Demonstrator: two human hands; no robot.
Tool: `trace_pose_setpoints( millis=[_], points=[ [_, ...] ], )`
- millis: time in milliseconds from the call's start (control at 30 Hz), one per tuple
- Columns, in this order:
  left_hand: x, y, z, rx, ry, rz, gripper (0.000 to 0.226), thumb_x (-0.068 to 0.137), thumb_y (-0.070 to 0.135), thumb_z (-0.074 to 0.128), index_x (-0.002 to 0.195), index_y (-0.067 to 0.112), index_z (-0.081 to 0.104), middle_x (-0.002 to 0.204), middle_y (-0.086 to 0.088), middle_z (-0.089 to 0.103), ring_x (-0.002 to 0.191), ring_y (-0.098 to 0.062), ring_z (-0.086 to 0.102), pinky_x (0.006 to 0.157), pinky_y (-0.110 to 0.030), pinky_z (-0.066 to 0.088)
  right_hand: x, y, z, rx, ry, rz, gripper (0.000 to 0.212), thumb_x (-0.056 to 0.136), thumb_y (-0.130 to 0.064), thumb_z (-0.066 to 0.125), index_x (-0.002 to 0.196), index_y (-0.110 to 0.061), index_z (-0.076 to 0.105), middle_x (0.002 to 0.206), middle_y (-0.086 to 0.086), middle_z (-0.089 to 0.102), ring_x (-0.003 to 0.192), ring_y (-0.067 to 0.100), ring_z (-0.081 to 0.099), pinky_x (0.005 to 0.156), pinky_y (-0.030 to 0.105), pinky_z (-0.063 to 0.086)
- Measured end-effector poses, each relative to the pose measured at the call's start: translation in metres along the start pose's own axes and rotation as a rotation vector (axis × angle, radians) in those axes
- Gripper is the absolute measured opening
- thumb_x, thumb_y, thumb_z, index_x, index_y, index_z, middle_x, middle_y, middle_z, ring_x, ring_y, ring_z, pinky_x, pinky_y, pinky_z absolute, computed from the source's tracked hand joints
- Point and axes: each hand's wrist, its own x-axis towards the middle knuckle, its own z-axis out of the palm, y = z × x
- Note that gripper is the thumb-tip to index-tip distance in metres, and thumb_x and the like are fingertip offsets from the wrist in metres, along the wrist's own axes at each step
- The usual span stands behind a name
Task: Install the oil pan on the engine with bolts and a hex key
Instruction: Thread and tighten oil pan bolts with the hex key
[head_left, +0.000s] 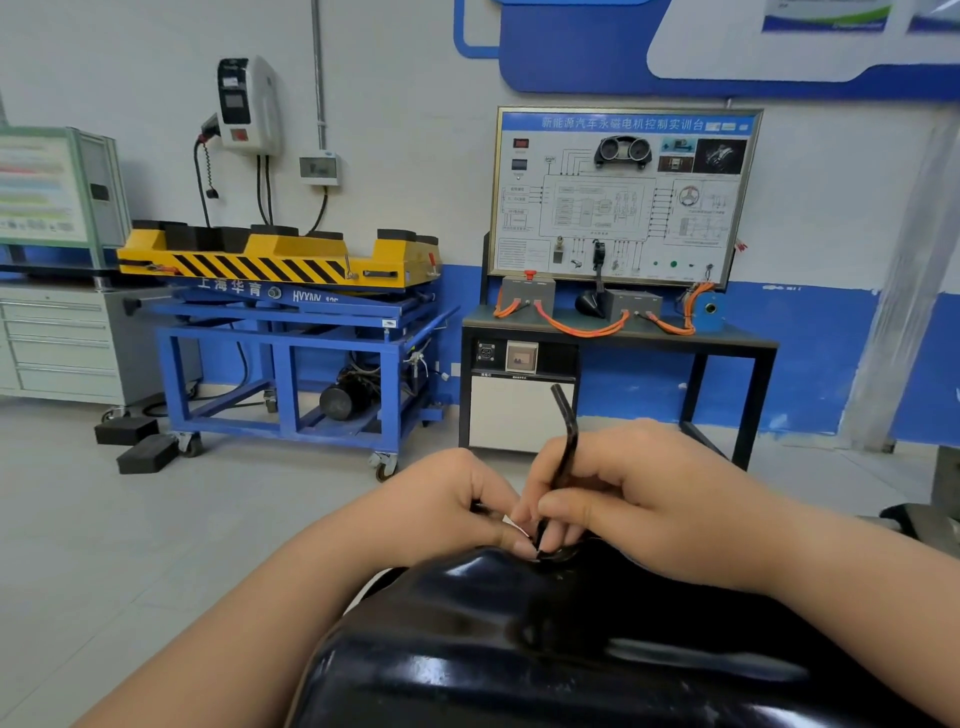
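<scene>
1. Head view: the black glossy oil pan (545, 649) fills the lower foreground, its rounded belly facing up toward the camera, with both forearms reaching forward over it to its far edge.
2. The right hand (660, 499) is closed around a black hex key (569, 441), thumb and fingertips pinching the lower shank.
3. The key's long axis runs close to upright, leaning slightly; its bent short arm sticks up and away above the knuckles, and its lower tip meets the pan's far rim just beyond the fingertips.
4. The left hand (457, 499) is curled shut beside it, fingertips touching the right hand's at the key's tip. It seems to steady something small there; a bolt is not clearly visible, so that stays uncertain.
5. Judged from this, a bolt at the far rim is being seated or started. The right hand holds the tool, so it likely does the turning, about that near-vertical axis.
6. Behind, across the floor, stand a blue lift cart (291, 332) and a training board (623, 197), both well apart from the work.
</scene>
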Motion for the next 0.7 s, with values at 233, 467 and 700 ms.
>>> trace_pose_setpoints(
  millis=[233, 467, 700],
  points=[
    [-0.0008, 0.0027, -0.0001, 0.056, 0.030, -0.017, 0.027, 0.075, 0.012, 0.075, 0.062, 0.033, 0.066, 0.065, -0.019, 0.060, 0.063, -0.017, 0.050, 0.067, -0.030, 0.044, -0.0010, -0.0023, 0.0005, -0.011, 0.006, -0.054, 0.027, 0.092, 0.000, 0.053, 0.097, -0.024, 0.065, 0.086, 0.001, 0.072, 0.074, 0.005, 0.068, 0.073, 0.022, 0.055],
    [-0.0003, 0.0018, 0.0008, -0.012, 0.037, -0.001, 0.042, 0.074, 0.012, 0.075, 0.061, 0.051, 0.068, 0.061, 0.013, 0.063, 0.065, -0.008, 0.056, 0.069, -0.026, 0.048, 0.0013, 0.0005, 0.0003, 0.016, 0.081, -0.079, 0.003, 0.082, -0.003, 0.069, 0.081, -0.001, 0.070, 0.069, 0.002, 0.070, 0.065, 0.002, 0.069, 0.066, 0.022, 0.057],
    [0.0012, -0.0028, 0.0022, -0.026, 0.010, 0.005, 0.025, 0.075, 0.014, 0.075, 0.065, 0.036, 0.071, 0.061, 0.017, 0.063, 0.064, 0.003, 0.056, 0.067, -0.016, 0.042, 0.0007, 0.0017, 0.0014, 0.129, 0.060, -0.057, 0.007, 0.086, -0.005, 0.066, 0.093, -0.007, 0.065, 0.086, 0.005, 0.071, 0.070, 0.012, 0.070, 0.071, 0.028, 0.057]
  ],
)
